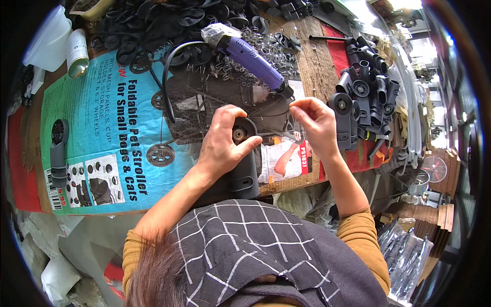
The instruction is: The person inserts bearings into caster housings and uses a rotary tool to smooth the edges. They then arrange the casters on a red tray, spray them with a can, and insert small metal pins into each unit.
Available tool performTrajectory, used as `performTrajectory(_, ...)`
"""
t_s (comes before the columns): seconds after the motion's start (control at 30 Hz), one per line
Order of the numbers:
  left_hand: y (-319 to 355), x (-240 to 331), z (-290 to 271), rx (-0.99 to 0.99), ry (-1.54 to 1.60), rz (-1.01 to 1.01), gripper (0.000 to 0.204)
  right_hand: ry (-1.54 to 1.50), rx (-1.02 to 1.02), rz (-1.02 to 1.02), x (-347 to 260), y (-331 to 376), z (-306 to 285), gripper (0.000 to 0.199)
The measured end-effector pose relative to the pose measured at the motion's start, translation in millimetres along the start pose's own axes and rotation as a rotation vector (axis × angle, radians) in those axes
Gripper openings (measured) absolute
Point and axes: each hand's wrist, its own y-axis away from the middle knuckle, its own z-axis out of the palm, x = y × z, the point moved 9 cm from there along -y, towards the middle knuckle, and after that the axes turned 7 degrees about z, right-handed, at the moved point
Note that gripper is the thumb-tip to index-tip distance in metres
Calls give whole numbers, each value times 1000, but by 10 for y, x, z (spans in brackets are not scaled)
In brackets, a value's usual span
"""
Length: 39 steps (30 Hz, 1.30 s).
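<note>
My left hand point(221, 140) is closed round the rounded top of a black plastic bracket point(244, 171), which lies at the table's near edge. A round metal piece point(239, 134) shows in the bracket's top, between thumb and fingers. To the right, my right hand point(316, 124) is raised with thumb and forefinger pinched together; whatever they hold is too small to make out. Just beyond those fingertips lies a purple electric screwdriver point(254, 64), its bit pointing toward them and its black cable looping left. Another black bracket point(346, 123) lies right of my right hand.
Black plastic parts point(192, 18) and bent metal wire pieces point(263, 43) are heaped at the back. Black tubular fittings point(376, 84) pile up at right. A printed cardboard sheet point(102, 148) covers the left, with one black part point(59, 148) on it. A spray can point(77, 51) stands far left.
</note>
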Motion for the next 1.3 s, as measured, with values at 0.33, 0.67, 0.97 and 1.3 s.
performTrajectory(0.33,37,118,-22,48,-100,113,17,67,-297,-102,-105,156,672,20)
performTrajectory(0.67,32,110,-27,44,-48,89,14,559,45,-457,-523,-1061,755,66)
performTrajectory(0.97,42,85,-9,54,-43,96,15,-245,201,-334,-449,-150,28,69)
performTrajectory(1.3,47,85,-13,67,-47,95,16,-1086,-159,-430,-825,393,-41,61)
